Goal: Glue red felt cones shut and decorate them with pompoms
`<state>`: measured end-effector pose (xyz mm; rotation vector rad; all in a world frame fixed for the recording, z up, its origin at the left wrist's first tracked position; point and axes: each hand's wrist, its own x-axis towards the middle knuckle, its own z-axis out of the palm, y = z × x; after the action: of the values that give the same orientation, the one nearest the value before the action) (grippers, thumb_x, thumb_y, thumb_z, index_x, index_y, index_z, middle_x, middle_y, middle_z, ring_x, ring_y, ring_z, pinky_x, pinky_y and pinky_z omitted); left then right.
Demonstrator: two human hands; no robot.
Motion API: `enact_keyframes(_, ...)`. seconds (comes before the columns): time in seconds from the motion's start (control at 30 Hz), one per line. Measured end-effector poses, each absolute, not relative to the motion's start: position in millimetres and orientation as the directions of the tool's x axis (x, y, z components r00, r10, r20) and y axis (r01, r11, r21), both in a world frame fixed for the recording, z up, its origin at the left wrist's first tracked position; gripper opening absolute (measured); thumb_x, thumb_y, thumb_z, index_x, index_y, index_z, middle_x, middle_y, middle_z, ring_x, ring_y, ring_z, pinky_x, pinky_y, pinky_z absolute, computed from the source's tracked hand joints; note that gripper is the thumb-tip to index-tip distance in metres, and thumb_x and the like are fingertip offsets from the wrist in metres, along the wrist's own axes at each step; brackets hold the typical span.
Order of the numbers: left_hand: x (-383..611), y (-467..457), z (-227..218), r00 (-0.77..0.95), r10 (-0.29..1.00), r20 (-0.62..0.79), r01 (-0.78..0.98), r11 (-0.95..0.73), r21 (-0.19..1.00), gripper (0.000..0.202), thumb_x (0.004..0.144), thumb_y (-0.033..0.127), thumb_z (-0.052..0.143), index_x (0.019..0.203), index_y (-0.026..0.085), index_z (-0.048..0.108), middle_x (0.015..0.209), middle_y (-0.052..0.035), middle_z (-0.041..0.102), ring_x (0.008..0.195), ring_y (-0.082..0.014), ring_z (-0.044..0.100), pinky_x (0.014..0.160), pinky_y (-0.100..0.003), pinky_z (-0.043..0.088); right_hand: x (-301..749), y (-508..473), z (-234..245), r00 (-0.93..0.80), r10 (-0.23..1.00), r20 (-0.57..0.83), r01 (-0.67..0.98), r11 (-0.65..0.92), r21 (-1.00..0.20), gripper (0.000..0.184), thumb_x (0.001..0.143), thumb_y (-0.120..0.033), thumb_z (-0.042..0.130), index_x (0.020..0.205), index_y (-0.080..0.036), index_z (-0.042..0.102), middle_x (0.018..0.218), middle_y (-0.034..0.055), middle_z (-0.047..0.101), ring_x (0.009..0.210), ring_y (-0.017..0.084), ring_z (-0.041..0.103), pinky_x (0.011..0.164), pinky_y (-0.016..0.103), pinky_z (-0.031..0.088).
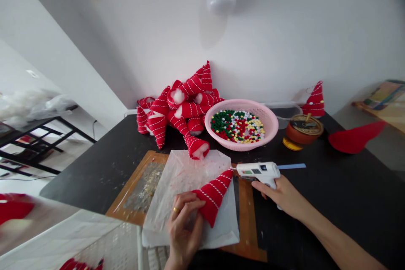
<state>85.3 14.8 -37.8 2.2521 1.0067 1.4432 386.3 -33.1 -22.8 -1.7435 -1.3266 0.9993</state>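
Observation:
My left hand, with a gold ring on one finger, grips the wide end of a red cone with white stitched bands. The cone lies over a white paper sheet, its tip pointing up and right. In my right hand is a white glue gun, held by its handle. A pale blue glue stick juts from the back of the gun. The nozzle is at the cone's tip; whether it touches, I cannot tell.
Behind the paper rises a heap of similar red cones, some showing white stuffing. A pink basket holds many small coloured pompoms. To its right stand a brown pot, an upright decorated cone and a flat red piece.

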Motion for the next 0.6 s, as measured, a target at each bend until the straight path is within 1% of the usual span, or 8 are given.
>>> enact_keyframes(0.2, 86.8, 14.4, -34.9, 0.246, 0.684, 0.686, 0.409, -0.716, 0.567, 0.023, 0.086, 0.007, 0.057, 0.091, 0.022, 0.072, 0.094, -0.0045, 0.068, 0.090, -0.0197, 0.066, 0.078, -0.032, 0.055, 385.4, -33.5, -18.0, 0.185, 0.971, -0.152, 0.414, -0.218, -0.884, 0.033, 0.091, -0.053, 0.063, 0.086, -0.021, 0.065, 0.056, -0.0034, 0.057, 0.056, 0.018, 0.056, 0.055, 0.029, 0.042)
enact_keyframes(0.47, 86.2, 14.8, -36.6, 0.248, 0.679, 0.691, 0.403, -0.721, 0.564, 0.023, 0.086, 0.007, 0.056, 0.093, 0.022, 0.072, 0.095, -0.0047, 0.067, 0.090, -0.0194, 0.066, 0.079, -0.032, 0.055, 386.8, -32.8, -22.2, 0.161, 0.972, -0.173, 0.378, -0.222, -0.899, 0.035, 0.090, -0.053, 0.062, 0.086, -0.019, 0.064, 0.057, -0.0038, 0.056, 0.054, 0.016, 0.052, 0.054, 0.028, 0.040)
enact_keyframes(0.53, 86.1, 14.7, -37.0, 0.245, 0.679, 0.692, 0.403, -0.721, 0.564, 0.023, 0.086, 0.006, 0.056, 0.093, 0.022, 0.072, 0.095, -0.0046, 0.067, 0.091, -0.0192, 0.066, 0.079, -0.032, 0.054, 387.6, -33.4, -21.9, 0.156, 0.970, -0.188, 0.359, -0.233, -0.904, 0.036, 0.089, -0.054, 0.062, 0.082, -0.019, 0.063, 0.056, -0.0032, 0.057, 0.055, 0.016, 0.053, 0.054, 0.028, 0.040)
enact_keyframes(0.6, 86.1, 14.9, -37.6, 0.244, 0.681, 0.690, 0.406, -0.718, 0.566, 0.023, 0.086, 0.006, 0.056, 0.094, 0.022, 0.071, 0.096, -0.0045, 0.067, 0.092, -0.0189, 0.065, 0.080, -0.032, 0.054, 387.9, -34.6, -17.9, 0.146, 0.962, -0.229, 0.304, -0.264, -0.915, 0.039, 0.088, -0.056, 0.064, 0.075, -0.019, 0.062, 0.055, -0.0025, 0.057, 0.054, 0.015, 0.052, 0.054, 0.027, 0.039)
